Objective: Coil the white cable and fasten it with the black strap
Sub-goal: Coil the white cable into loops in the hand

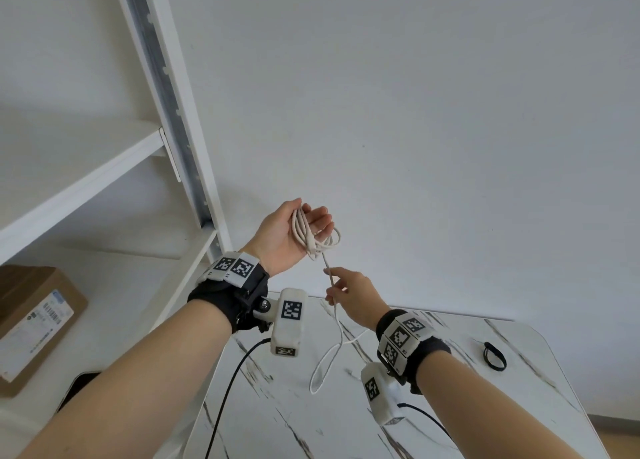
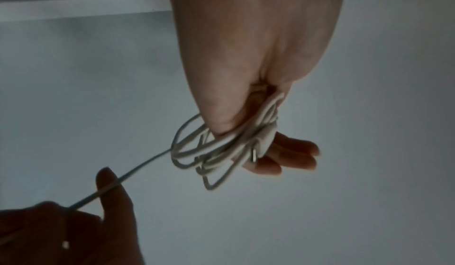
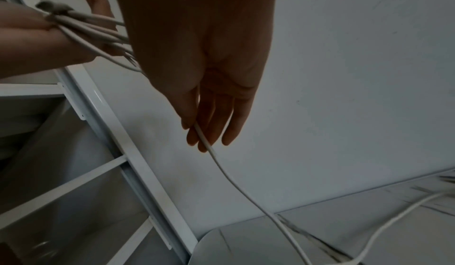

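Note:
My left hand [image 1: 294,232] is raised palm up above the table and holds several loops of the white cable [image 1: 313,237] between thumb and fingers; the left wrist view shows the coil [image 2: 221,152] with a metal plug tip. Just below it, my right hand [image 1: 349,296] pinches the straight run of the cable [image 3: 204,138] between thumb and fingertips. From there the loose tail [image 1: 329,358] hangs down and lies looped on the marble table [image 1: 519,406]. The black strap [image 1: 494,356] lies on the table at the right, apart from both hands.
A white metal shelf frame [image 1: 180,119] stands at the left, with a cardboard box [image 1: 31,320] on its lower shelf. A white wall is behind. Black sensor leads [image 1: 228,389] run from the wrist cameras over the table's near edge.

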The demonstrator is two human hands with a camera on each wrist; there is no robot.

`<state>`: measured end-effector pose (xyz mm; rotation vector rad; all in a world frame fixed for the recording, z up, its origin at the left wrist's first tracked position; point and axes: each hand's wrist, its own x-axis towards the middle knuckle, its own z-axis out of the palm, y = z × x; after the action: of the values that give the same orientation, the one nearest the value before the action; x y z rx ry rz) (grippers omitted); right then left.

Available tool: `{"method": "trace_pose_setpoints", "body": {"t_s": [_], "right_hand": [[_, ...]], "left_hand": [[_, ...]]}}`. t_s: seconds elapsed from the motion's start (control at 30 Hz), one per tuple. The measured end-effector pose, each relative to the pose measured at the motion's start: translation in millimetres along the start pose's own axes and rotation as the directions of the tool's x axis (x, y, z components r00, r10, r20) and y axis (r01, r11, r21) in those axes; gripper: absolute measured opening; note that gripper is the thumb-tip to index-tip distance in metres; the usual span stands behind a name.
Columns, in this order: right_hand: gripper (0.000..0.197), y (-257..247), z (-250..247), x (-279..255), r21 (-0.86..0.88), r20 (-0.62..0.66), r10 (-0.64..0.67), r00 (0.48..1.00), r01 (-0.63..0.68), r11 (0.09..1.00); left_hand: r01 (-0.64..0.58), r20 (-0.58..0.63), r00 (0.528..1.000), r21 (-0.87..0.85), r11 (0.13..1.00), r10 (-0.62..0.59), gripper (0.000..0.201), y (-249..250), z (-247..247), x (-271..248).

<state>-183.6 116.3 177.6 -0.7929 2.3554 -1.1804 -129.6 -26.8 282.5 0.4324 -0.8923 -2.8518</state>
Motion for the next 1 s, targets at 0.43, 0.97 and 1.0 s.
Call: {"method": "trace_pose_setpoints", "body": {"t_s": [0.43,0.97,1.0], "right_hand": [[0.014,0.6,3.9,-20.3,-0.005,0.096,-0.047,0.994,0.048,0.999],[0.037,-38.7,-22.7,-22.0,-0.320,0.167,-0.401,0.901,0.435,0.842],[0.036,-42.6,-25.2,-21.8,-0.316,0.159,-0.440,0.884,0.468,0.825]], "left_hand": [[-0.224,-0.143,0.963,0.044,0.974,0.228,0.038,37.6,-21.7,17.3],[-0.116,-0.056,0.977,0.668,0.735,0.205,0.025,-3.2,-34.0,18.3],[-0.091,-0.051,0.983,0.700,0.708,0.177,0.024,-6.9,-34.9,17.8]]}}
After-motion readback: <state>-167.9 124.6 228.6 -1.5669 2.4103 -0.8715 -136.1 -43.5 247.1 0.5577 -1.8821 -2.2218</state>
